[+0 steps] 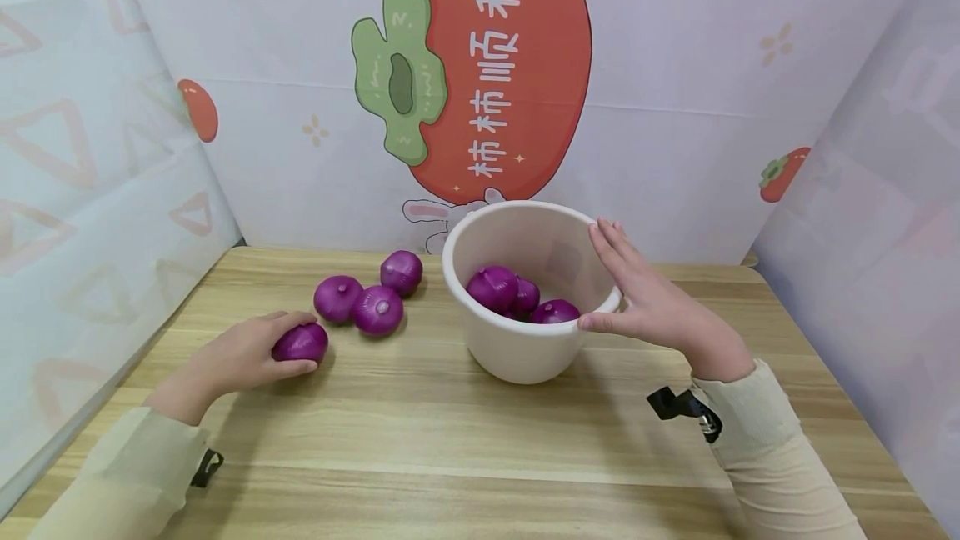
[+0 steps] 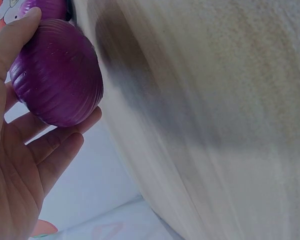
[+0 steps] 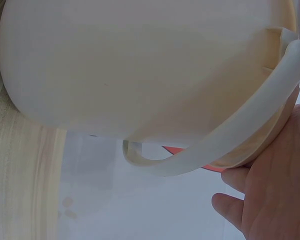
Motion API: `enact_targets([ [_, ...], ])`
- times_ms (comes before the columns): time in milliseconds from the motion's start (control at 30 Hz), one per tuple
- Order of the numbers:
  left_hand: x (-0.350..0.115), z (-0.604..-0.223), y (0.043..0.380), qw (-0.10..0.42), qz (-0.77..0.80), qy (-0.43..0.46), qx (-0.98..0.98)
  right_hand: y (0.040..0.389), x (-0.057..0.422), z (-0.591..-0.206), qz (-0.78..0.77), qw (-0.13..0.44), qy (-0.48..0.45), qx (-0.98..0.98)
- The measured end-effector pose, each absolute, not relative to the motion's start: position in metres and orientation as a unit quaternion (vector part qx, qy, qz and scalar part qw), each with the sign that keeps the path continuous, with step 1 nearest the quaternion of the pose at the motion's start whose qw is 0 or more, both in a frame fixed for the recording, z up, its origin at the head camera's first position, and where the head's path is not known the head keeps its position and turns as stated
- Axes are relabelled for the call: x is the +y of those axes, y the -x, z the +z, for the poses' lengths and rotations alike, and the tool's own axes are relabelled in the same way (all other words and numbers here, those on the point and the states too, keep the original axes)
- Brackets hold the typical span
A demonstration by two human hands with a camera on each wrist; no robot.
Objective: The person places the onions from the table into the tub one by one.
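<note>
Wood-grain table (image 1: 420, 457): white bucket (image 1: 517, 352), three purple onions (image 1: 377, 317) clustered left of it.

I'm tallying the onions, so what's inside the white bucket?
At least three purple onions show inside the white bucket. Its near wall hides the lower part of the interior, so whether more lie underneath can't be seen.

The left forearm (image 1: 112, 477) reaches forward, the left hand (image 1: 242, 354) low, thumb and fingers bent in a grip. The right forearm (image 1: 776, 457) angles inward, the right hand (image 1: 663, 307) higher, thumb parted wide from nearly straight fingers.
</note>
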State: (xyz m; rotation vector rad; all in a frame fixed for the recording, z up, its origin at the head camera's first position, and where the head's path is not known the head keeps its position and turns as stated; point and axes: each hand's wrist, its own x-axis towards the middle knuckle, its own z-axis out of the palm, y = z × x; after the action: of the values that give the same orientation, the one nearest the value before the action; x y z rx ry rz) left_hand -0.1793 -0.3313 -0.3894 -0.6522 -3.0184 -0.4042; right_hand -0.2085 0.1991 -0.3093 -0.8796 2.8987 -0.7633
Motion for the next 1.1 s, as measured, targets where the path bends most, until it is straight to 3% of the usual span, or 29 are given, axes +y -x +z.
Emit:
enact_targets([
  [800,-0.33,-0.378,0.183,0.008,-0.129,0.215,-0.968,0.209,0.2,-0.31,-0.24,0.008,0.281,0.929],
  [1100,-0.329,-0.365,0.189,0.044,-0.116,0.239,-0.963,0.21,0.199,-0.309,-0.239,0.01,0.282,0.929],
])
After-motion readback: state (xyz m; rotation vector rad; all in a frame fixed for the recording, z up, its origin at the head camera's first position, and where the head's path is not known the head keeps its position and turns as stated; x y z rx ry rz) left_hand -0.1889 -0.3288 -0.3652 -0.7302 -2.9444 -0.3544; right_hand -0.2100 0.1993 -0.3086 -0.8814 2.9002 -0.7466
